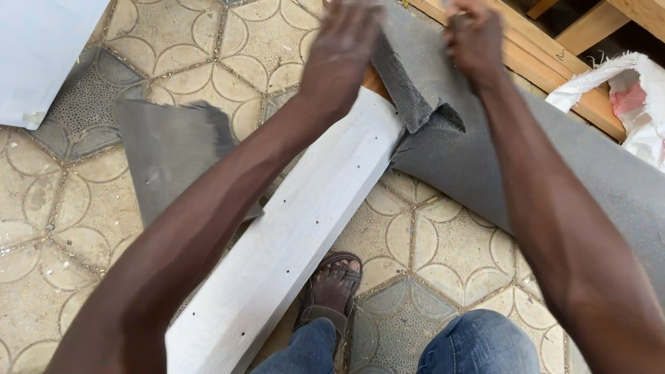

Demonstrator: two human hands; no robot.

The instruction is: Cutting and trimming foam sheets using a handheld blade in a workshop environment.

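Nearest the camera, two knees in blue jeans [478,343] sat at the bottom edge, and a foot in a brown sandal [331,291] rested on the patterned tile floor [429,239] just beside a long white wrapped piece [291,232]. That piece ran diagonally from the lower left up toward the middle of the view, with a row of small dark dots along its face. A loose grey scrap [173,156] of the same sort of material lay flat on the tiles to its left, partly hidden by the left forearm. Farther up, a large sheet of grey fabric [471,159] spread from the upper end of the white piece out to the right edge, with a folded flap standing up near its corner. The left hand [343,48] was blurred, its fingers stretched out flat and open over the top edge of the grey fabric, and whether it touched the fabric could not be told. The right hand [474,38] was closed, pinching the fabric's upper edge. Beyond the hands lay wooden planks [554,66], a white woven sack [634,97] at the right, and a white sheet [41,55] at the far left corner.
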